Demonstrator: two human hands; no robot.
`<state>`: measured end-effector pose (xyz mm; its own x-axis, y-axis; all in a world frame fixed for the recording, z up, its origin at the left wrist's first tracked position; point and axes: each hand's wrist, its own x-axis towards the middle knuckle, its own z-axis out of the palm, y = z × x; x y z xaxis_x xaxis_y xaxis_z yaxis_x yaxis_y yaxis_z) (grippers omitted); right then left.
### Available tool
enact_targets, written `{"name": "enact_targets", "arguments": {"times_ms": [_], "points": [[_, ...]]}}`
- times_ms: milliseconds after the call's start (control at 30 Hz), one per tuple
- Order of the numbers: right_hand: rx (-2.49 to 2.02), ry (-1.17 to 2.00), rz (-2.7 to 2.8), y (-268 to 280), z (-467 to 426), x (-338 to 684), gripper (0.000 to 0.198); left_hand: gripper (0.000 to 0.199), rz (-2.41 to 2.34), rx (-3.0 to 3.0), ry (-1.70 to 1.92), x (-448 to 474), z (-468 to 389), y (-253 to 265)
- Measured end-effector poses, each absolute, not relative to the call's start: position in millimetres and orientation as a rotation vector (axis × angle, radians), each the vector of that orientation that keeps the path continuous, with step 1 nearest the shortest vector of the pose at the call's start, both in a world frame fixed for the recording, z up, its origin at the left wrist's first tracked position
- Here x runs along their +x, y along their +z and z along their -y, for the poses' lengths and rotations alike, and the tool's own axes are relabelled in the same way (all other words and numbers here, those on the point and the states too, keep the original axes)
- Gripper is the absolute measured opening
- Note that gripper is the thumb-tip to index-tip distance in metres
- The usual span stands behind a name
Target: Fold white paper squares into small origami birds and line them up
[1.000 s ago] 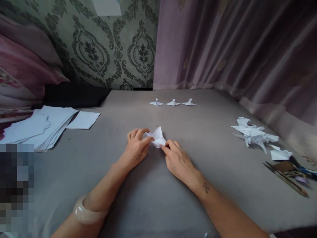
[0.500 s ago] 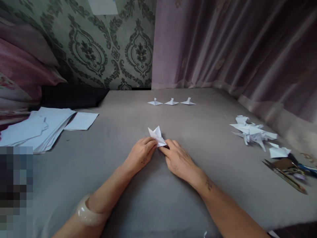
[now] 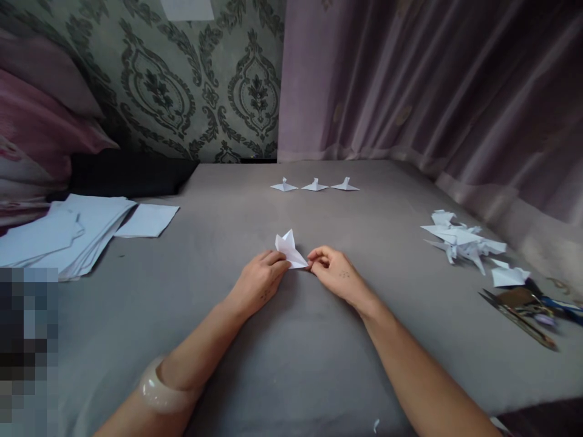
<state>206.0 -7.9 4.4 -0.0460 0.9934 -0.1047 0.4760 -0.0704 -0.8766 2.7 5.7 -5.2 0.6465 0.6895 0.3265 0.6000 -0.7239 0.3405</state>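
Observation:
A small piece of folded white paper is held low over the middle of the grey cloth, its pointed flaps standing up at the far side. My left hand grips its near left part, fingers closed over the fold. At the paper's right tip, the thumb and forefinger of my right hand are pinched together, with the other fingers curled in. Part of the paper is hidden under my left fingers.
Three small folded paper figures stand in a row farther back. White paper sheets are stacked at the left. On the right lie a heap of folded papers and scissors beside other small items.
My right hand has turned and drawn in its fingers, shifting right to pinch the paper's right tip. The paper's upright flaps have changed shape slightly. My left hand stays in place.

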Motion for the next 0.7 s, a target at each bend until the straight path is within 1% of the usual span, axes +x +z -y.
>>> {"name": "enact_targets", "arguments": {"times_ms": [167, 400, 600, 700], "points": [[-1.662, 1.002, 1.521, 3, 6, 199, 0.015, 0.028, -1.058, 2.695, 0.649, 3, -6, -5], [-1.727, 0.866, 1.577, -1, 8, 195, 0.013, 0.031, -1.067, 2.755, 0.589, 3, -6, -9], [-1.8, 0.609, 1.809, 7, 14, 194, 0.01, 0.031, -1.025, 2.785, 0.535, 3, -5, -10], [-1.798, 0.559, 1.862, 7, 13, 198, 0.013, 0.033, -0.99, 2.801, 0.489, 3, -4, -9]]}}
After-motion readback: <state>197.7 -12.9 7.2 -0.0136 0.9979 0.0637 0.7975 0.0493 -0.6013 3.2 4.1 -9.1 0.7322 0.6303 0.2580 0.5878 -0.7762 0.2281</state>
